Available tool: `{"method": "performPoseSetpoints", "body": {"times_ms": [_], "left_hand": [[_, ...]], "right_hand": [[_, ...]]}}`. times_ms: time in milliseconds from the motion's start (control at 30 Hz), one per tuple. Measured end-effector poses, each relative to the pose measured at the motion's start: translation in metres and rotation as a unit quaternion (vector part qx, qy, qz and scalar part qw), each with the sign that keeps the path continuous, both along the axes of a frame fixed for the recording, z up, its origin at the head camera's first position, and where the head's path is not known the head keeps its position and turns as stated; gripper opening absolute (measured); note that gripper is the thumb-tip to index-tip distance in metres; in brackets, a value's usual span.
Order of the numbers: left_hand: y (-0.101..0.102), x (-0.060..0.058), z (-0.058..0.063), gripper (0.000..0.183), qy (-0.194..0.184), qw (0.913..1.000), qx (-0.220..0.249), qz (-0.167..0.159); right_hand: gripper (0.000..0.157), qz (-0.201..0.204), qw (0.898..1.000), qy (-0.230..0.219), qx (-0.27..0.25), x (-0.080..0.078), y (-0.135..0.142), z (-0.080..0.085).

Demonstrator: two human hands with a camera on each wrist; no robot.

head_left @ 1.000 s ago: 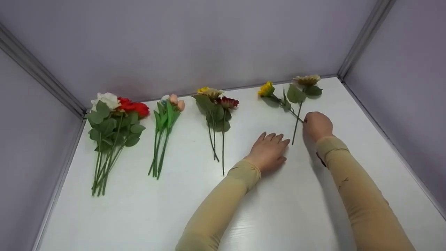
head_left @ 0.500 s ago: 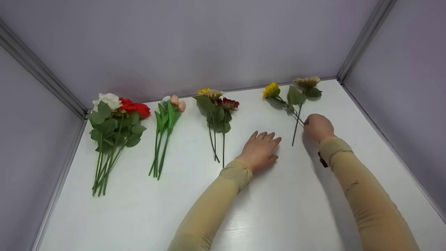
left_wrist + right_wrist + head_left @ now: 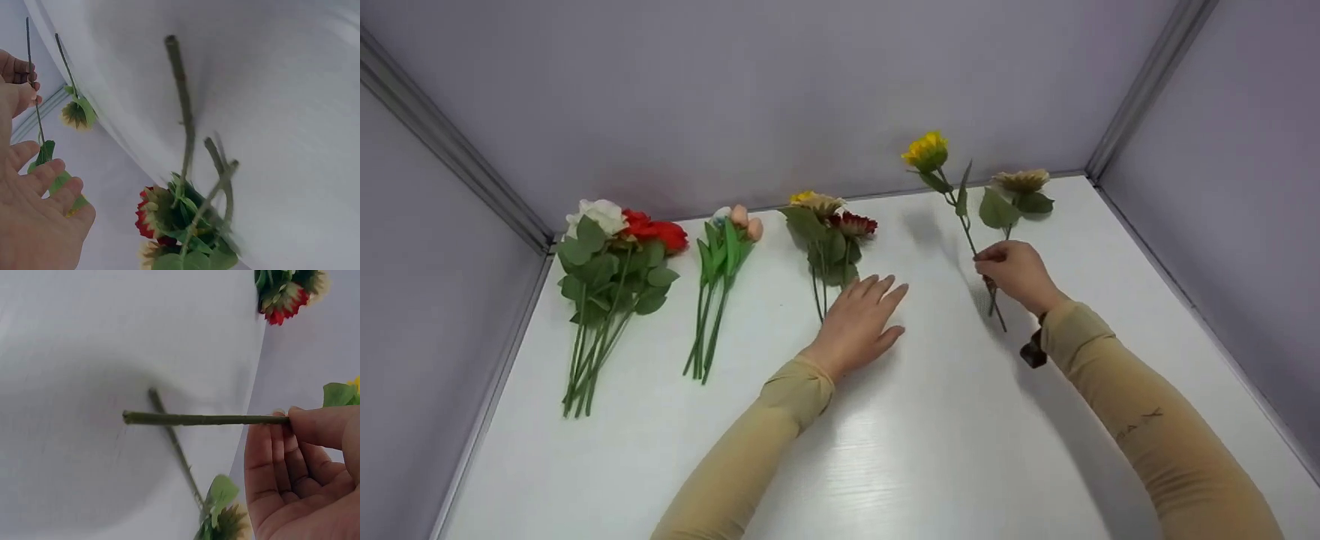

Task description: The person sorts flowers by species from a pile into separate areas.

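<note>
A yellow flower (image 3: pixel 926 151) is pinched by its green stem between the thumb and fingers of my right hand (image 3: pixel 1018 276), raised off the table. Its stem end (image 3: pixel 197 419) sticks out past the fingertips in the right wrist view. Beneath it lies a pale beige flower (image 3: pixel 1020 181), its stem crossing behind the held one. My left hand (image 3: pixel 859 322) has its fingers spread, above the lower stems of a bunch with a dark red flower (image 3: pixel 853 223), a beige one and a yellow one. In the left wrist view the left palm (image 3: pixel 39 219) holds nothing.
Further left on the white table (image 3: pixel 675 465) lie a bunch of tulips (image 3: pixel 727 255) and a larger bunch with white and red flowers (image 3: pixel 615 255). Grey panels (image 3: pixel 810 90) stand behind the table and at both sides.
My right hand has lifted the yellow flower off the table and moved slightly left. My left hand has moved left, to over the stems of the middle bunch.
</note>
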State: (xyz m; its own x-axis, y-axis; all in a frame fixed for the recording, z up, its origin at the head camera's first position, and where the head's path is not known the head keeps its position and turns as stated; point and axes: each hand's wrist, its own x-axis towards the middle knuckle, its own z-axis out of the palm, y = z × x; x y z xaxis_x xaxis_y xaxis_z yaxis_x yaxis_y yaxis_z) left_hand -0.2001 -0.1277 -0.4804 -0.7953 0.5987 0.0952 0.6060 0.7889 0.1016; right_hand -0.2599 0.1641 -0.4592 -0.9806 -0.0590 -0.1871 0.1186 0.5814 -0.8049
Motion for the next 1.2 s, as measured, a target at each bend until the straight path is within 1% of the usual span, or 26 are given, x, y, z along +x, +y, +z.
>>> {"method": "performPoseSetpoints", "body": {"times_ms": [133, 233, 367, 567, 733, 933, 1033, 1200], "left_hand": [[-0.028, 0.011, -0.002, 0.064, 0.011, 0.9999, 0.006, 0.011], [-0.046, 0.020, -0.005, 0.064, 0.021, 0.9996, 0.005, 0.020], [-0.067, 0.030, -0.009, 0.065, 0.023, 0.9991, 0.004, 0.037], [-0.092, 0.045, -0.013, 0.067, 0.017, 0.9985, 0.005, 0.053], [-0.106, 0.053, -0.015, 0.068, 0.017, 0.9976, 0.002, 0.067], [-0.112, 0.058, -0.019, 0.069, 0.006, 0.9971, 0.002, 0.076], [-0.112, 0.059, -0.020, 0.069, -0.001, 0.9970, 0.002, 0.077], [-0.111, 0.061, -0.022, 0.069, -0.016, 0.9971, 0.000, 0.074]], "right_hand": [[0.033, -0.003, 0.996, -0.029, -0.085, 0.001, -0.030, 0.001], [0.031, -0.001, 0.991, -0.040, -0.130, 0.002, -0.052, 0.000], [0.033, 0.000, 0.984, -0.048, -0.173, 0.003, -0.081, -0.002], [0.030, -0.002, 0.975, -0.050, -0.215, 0.000, -0.118, -0.009], [0.028, -0.009, 0.972, -0.054, -0.228, -0.002, -0.143, -0.016], [0.027, -0.031, 0.973, -0.057, -0.220, -0.007, -0.152, -0.029], [0.024, -0.039, 0.976, -0.062, -0.204, -0.008, -0.151, -0.037], [0.023, -0.025, 0.985, -0.081, -0.151, -0.009, -0.147, -0.047]]}}
